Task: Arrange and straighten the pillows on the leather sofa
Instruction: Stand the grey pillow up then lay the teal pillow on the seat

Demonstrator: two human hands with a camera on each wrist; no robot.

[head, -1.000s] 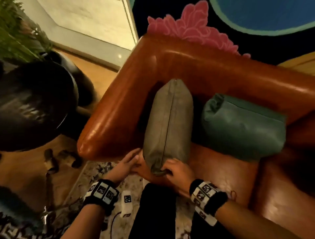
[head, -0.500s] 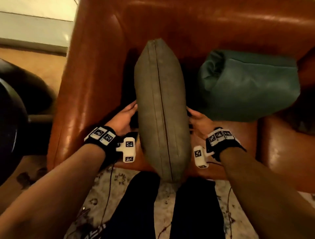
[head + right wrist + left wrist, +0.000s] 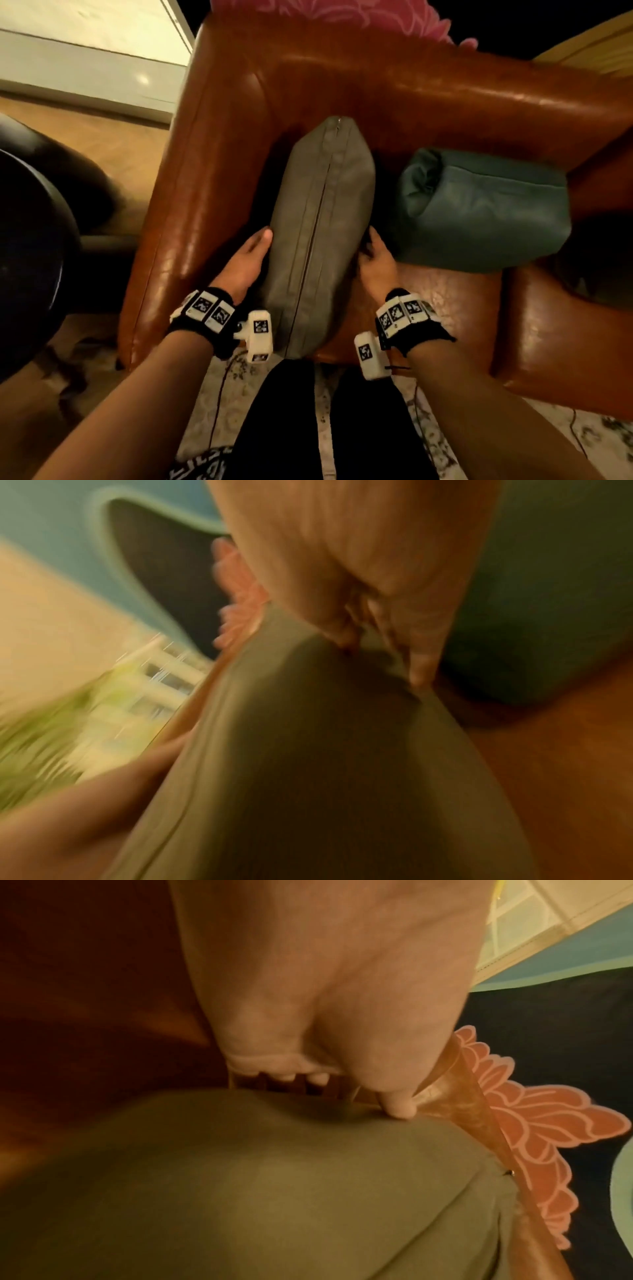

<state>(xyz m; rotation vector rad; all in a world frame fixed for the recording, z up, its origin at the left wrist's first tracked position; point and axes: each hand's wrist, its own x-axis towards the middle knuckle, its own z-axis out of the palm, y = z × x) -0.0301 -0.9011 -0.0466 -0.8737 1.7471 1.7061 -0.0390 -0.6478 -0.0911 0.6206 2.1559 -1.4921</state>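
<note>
Sofa (image 3: 428,99): brown leather, left arm and back in view.
Left hand (image 3: 247,261): on the left face of the grey pillow, fingers curled into the fabric, holding it.
Grey pillow (image 3: 318,236): stands on edge at the sofa's left end, seam up, running from the seat's front edge to the back.
Right hand (image 3: 376,263): on the pillow's right face, fingers pinching the fabric.
Green pillow (image 3: 479,209): just right of the grey one, against the back.
</note>
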